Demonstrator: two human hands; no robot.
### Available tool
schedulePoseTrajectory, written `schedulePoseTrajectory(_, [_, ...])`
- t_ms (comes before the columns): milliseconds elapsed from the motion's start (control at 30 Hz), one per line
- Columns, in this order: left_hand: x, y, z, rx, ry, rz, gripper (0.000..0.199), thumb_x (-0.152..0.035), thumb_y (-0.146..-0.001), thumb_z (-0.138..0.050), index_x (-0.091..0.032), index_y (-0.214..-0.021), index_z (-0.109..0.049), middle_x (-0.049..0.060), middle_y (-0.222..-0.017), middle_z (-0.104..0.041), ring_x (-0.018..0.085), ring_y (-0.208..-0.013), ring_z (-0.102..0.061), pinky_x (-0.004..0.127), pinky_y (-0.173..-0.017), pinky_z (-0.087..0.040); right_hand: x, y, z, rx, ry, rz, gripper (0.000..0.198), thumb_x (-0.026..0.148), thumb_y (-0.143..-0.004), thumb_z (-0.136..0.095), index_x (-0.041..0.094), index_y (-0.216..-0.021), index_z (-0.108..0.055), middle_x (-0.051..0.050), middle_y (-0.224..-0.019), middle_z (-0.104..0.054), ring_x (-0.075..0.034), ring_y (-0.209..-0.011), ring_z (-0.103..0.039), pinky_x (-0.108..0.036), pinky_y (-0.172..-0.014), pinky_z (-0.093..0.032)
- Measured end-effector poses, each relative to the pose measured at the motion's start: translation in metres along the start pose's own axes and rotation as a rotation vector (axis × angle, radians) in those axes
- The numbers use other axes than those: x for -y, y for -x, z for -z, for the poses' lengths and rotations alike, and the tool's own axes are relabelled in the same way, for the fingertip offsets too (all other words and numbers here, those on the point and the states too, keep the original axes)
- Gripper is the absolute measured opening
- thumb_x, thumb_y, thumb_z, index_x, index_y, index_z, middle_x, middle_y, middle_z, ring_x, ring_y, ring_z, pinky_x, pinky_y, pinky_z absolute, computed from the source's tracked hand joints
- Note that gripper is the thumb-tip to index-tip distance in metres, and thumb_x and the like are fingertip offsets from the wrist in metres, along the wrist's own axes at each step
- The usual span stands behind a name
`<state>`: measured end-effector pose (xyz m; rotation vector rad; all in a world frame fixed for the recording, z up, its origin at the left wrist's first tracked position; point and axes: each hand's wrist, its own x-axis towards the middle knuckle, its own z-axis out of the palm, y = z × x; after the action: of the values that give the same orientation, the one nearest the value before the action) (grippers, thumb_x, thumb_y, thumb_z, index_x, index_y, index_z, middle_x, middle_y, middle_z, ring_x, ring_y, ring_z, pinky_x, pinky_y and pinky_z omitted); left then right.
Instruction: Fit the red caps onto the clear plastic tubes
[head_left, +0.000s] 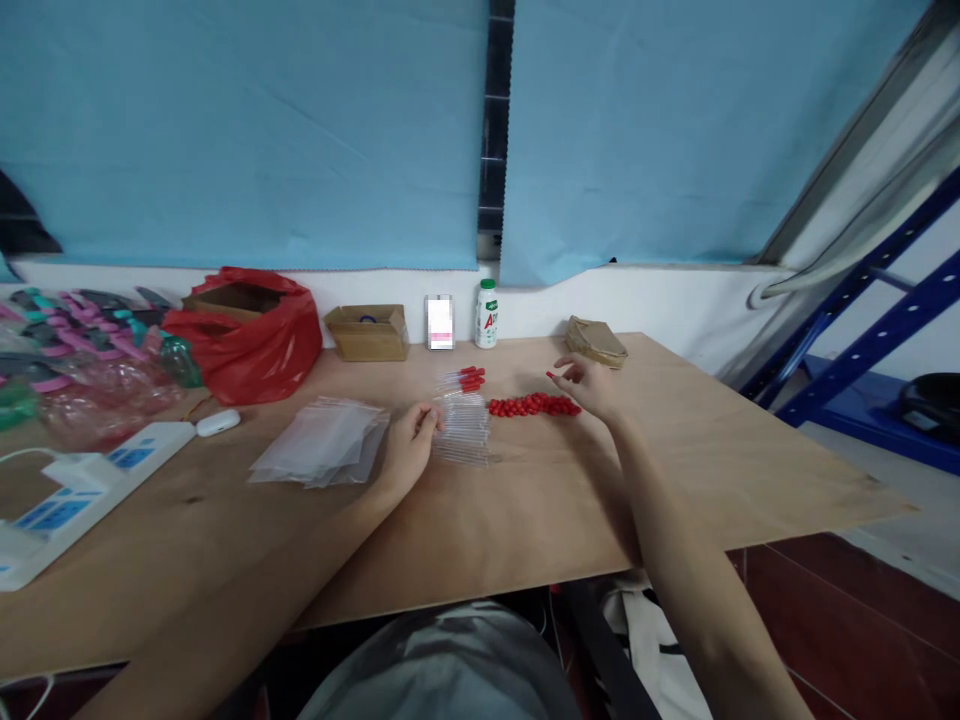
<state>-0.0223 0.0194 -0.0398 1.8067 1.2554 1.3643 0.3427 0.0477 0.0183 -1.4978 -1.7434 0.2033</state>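
Note:
A row of thin clear tubes [463, 432] lies side by side on the table. My left hand [411, 445] is at their left ends, thumb and fingers pinched together; whatever is between the fingertips is too small to make out. Just beyond the row, several tubes with red caps [471, 378] lie together. To the right of the clear tubes stretches a band of loose red caps [529, 404]. Above the right end of that band, my right hand [589, 387] pinches a single small red cap [550, 375] at its fingertips.
Flat clear plastic bags [322, 442] lie left of my left hand. Behind stand a cardboard box [367, 335], a phone [440, 322], a white bottle [486, 318] and a brown package [596, 341]. Farther left are a red bag [259, 350], a power strip [97, 500] and spray bottles [97, 390].

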Motion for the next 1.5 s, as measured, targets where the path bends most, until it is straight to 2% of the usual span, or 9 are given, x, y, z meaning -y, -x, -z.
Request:
schedulePoseTrajectory(100, [0.001, 0.000, 0.000, -0.006, -0.002, 0.007, 0.026, -0.042, -0.100, -0.051, -0.021, -0.095, -0.067, 0.002, -0.084, -0.072, 0.018, -0.079, -0.066, 0.030, -0.079, -0.050, 0.022, 0.005, -0.013, 0.036, 0.021, 0.176, 0.019, 0.034, -0.092, -0.068, 0.020, -0.101, -0.076, -0.005, -0.084, -0.077, -0.018, -0.074, -0.064, -0.029, -0.072, -0.046])
schedulePoseTrajectory(233, [0.000, 0.000, -0.001, 0.000, 0.022, 0.012, 0.025, -0.040, -0.099, -0.051, -0.022, -0.096, -0.066, 0.001, -0.083, -0.071, 0.018, -0.077, -0.066, 0.030, -0.076, -0.050, 0.048, 0.012, -0.035, 0.091, 0.094, 0.307, 0.014, 0.030, -0.096, -0.068, 0.020, -0.100, -0.076, -0.006, -0.090, -0.077, -0.021, -0.089, -0.063, -0.031, -0.078, -0.046])
schedulePoseTrajectory(400, [-0.003, 0.001, 0.000, -0.008, 0.038, 0.027, 0.022, -0.038, -0.098, -0.051, -0.022, -0.095, -0.066, 0.001, -0.081, -0.071, 0.018, -0.078, -0.066, 0.031, -0.078, -0.050, 0.077, 0.023, -0.058, 0.146, 0.442, 0.383, 0.022, 0.037, -0.103, -0.062, 0.020, -0.103, -0.075, -0.010, -0.103, -0.076, -0.028, -0.107, -0.058, -0.038, -0.087, -0.042])
schedulePoseTrajectory(567, [-0.001, 0.001, 0.000, -0.013, 0.024, 0.023, 0.024, -0.039, -0.099, -0.051, -0.022, -0.095, -0.067, 0.001, -0.081, -0.071, 0.018, -0.078, -0.066, 0.030, -0.076, -0.049, 0.089, 0.029, -0.069, 0.226, 0.662, 0.353, 0.024, 0.036, -0.100, -0.066, 0.016, -0.108, -0.075, -0.017, -0.118, -0.071, -0.032, -0.116, -0.053, -0.042, -0.089, -0.040])
schedulePoseTrajectory(867, [0.003, 0.000, -0.001, -0.017, 0.031, 0.028, 0.025, -0.041, -0.099, -0.051, -0.021, -0.095, -0.067, 0.002, -0.082, -0.071, 0.017, -0.078, -0.066, 0.029, -0.076, -0.050, 0.082, 0.030, -0.071, 0.229, 0.626, 0.333, 0.027, 0.042, -0.099, -0.065, 0.019, -0.112, -0.073, -0.015, -0.122, -0.071, -0.033, -0.119, -0.052, -0.043, -0.095, -0.039])
schedulePoseTrajectory(1000, [0.001, 0.000, -0.001, -0.020, 0.025, 0.025, 0.024, -0.040, -0.098, -0.051, -0.022, -0.096, -0.067, 0.001, -0.082, -0.071, 0.018, -0.078, -0.065, 0.030, -0.078, -0.050, 0.084, 0.026, -0.073, 0.183, 0.573, 0.306, 0.035, 0.046, -0.104, -0.055, 0.021, -0.125, -0.068, -0.015, -0.128, -0.070, -0.032, -0.123, -0.052, -0.044, -0.099, -0.039])
schedulePoseTrajectory(1167, [-0.001, 0.001, -0.002, -0.011, 0.028, 0.039, 0.024, -0.040, -0.097, -0.051, -0.023, -0.093, -0.067, 0.001, -0.082, -0.070, 0.018, -0.076, -0.064, 0.029, -0.075, -0.048, 0.089, -0.008, -0.089, 0.207, 0.537, 0.225, 0.036, 0.034, -0.109, -0.041, 0.025, -0.137, -0.063, -0.013, -0.131, -0.070, -0.030, -0.124, -0.055, -0.043, -0.100, -0.043])
schedulePoseTrajectory(1267, [-0.001, 0.002, -0.002, -0.018, 0.020, 0.037, 0.024, -0.040, -0.097, -0.050, -0.023, -0.093, -0.067, 0.001, -0.082, -0.070, 0.018, -0.076, -0.064, 0.029, -0.076, -0.049, 0.090, -0.040, -0.104, 0.255, 0.541, 0.134, 0.039, 0.032, -0.106, -0.046, 0.028, -0.142, -0.062, -0.012, -0.135, -0.069, -0.031, -0.127, -0.055, -0.045, -0.103, -0.044])
schedulePoseTrajectory(1500, [0.003, 0.001, 0.001, -0.034, 0.021, 0.030, 0.023, -0.039, -0.099, -0.051, -0.023, -0.095, -0.067, 0.001, -0.082, -0.072, 0.018, -0.077, -0.065, 0.029, -0.078, -0.050, 0.083, -0.072, -0.123, 0.323, 0.544, 0.124, 0.026, 0.027, -0.097, -0.064, 0.024, -0.118, -0.078, -0.013, -0.129, -0.071, -0.030, -0.124, -0.059, -0.042, -0.104, -0.045])
